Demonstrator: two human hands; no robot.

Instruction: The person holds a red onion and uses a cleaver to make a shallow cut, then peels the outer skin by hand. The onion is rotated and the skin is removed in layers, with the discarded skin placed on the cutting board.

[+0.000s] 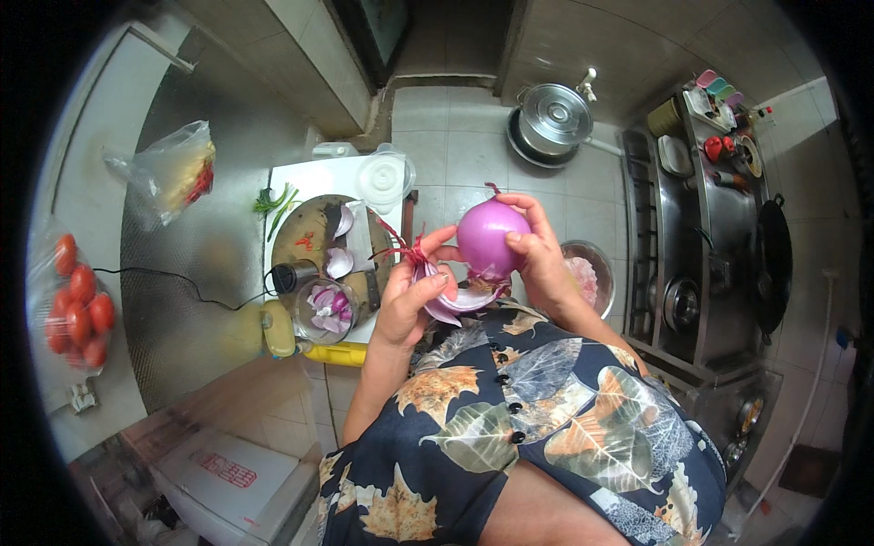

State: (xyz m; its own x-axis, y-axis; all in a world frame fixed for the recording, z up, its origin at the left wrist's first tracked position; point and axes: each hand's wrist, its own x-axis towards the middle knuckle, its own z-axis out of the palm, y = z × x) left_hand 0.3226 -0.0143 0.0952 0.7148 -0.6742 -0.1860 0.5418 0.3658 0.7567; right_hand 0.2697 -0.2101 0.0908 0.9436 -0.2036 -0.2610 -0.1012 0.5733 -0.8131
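A peeled-looking purple onion [493,235] is in my right hand [541,249], with my thumb against its side and fingers behind it. Its thin sprout tip points up and its root end faces down. My left hand [416,293] pinches a strip of onion skin [459,306] with dry red ends; the strip reaches toward the onion's root end. To the left, a round wooden chopping board [287,228] bears a cleaver [358,239] and onion pieces [339,263]. A clear bowl [300,326] of cut onion stands at the board's near edge.
Beside the bowl is a black corded device [290,276]. Spring onions [273,199] and clear lids [382,177] lie on the white table [300,179]. A lidded pot [556,116] and a bowl of pinkish food [580,276] stand right. Bagged tomatoes [78,317] are far left.
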